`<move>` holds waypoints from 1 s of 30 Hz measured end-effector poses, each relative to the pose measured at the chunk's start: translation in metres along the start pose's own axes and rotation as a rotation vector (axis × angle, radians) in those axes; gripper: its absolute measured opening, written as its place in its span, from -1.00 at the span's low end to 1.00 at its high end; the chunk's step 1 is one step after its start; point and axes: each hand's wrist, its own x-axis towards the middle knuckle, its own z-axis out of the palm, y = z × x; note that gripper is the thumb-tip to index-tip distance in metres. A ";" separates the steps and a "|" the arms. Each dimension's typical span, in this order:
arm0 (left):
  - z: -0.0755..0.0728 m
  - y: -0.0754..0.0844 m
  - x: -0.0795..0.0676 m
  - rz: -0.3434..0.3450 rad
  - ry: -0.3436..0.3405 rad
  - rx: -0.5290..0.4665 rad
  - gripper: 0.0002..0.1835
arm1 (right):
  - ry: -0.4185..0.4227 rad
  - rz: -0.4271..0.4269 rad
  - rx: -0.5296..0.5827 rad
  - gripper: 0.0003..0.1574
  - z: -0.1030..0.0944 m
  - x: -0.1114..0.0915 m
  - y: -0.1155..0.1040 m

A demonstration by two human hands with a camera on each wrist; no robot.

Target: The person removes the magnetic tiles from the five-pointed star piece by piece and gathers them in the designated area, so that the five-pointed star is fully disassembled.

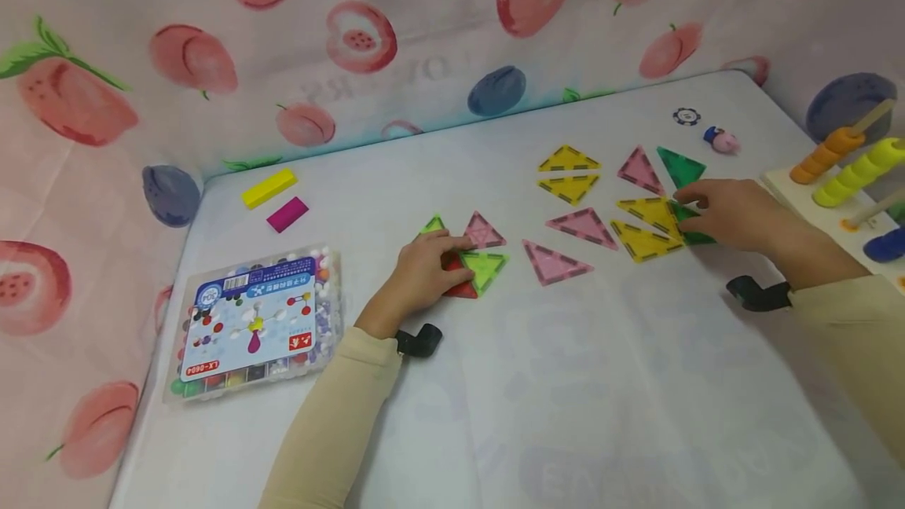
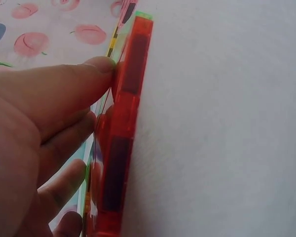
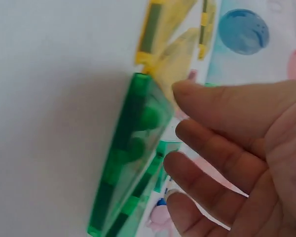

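My left hand [image 1: 429, 269] lies over a cluster of small triangular magnetic tiles. In the left wrist view its thumb tip touches the top of a red tile [image 2: 119, 168], with the other fingers lightly bent beside it. Around that hand are a light green tile [image 1: 488, 269], a pink tile [image 1: 484, 232] and another light green tile [image 1: 434, 224], partly covered. My right hand [image 1: 728, 214] hovers beside a dark green tile [image 3: 119, 143], its fingers spread loosely with nothing between them. That tile adjoins two yellow tiles [image 1: 643, 244]; a second dark green tile [image 1: 680, 167] lies behind.
Pink tiles [image 1: 558, 262] and a yellow pair [image 1: 569, 188] lie between the hands. A plastic bead box [image 1: 247, 320] is at left, below yellow [image 1: 269, 188] and magenta blocks [image 1: 287, 214]. A bead-peg stand [image 1: 813, 195], pig figure [image 1: 721, 140] and round chip [image 1: 686, 116] are at right.
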 end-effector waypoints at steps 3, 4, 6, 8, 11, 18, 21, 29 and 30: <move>0.001 0.000 0.000 0.002 0.000 -0.001 -0.54 | 0.010 0.004 0.009 -0.40 0.004 0.002 -0.001; 0.002 0.000 0.000 0.002 -0.001 -0.001 -0.54 | 0.023 0.012 0.002 -0.41 0.004 0.002 -0.002; 0.002 0.001 0.000 0.007 -0.003 -0.004 -0.54 | 0.050 0.052 0.003 -0.42 0.006 0.001 -0.005; 0.001 0.002 0.000 0.010 0.003 -0.005 -0.54 | 0.079 0.091 0.008 -0.41 0.007 0.000 -0.009; 0.000 0.003 0.001 0.020 0.011 -0.010 -0.55 | 0.117 0.137 0.013 -0.41 0.008 -0.002 -0.014; -0.002 0.004 0.001 0.024 0.003 -0.001 -0.54 | 0.138 0.149 0.003 -0.41 0.010 -0.001 -0.018; -0.002 0.003 0.001 0.019 0.008 -0.001 -0.54 | 0.140 0.156 0.010 -0.40 0.011 0.000 -0.019; 0.001 0.000 0.001 0.016 0.010 -0.007 -0.54 | 0.138 0.183 -0.008 -0.39 0.012 -0.001 -0.023; 0.001 0.000 0.001 0.015 0.009 -0.008 -0.54 | 0.138 0.184 -0.009 -0.38 0.012 -0.002 -0.023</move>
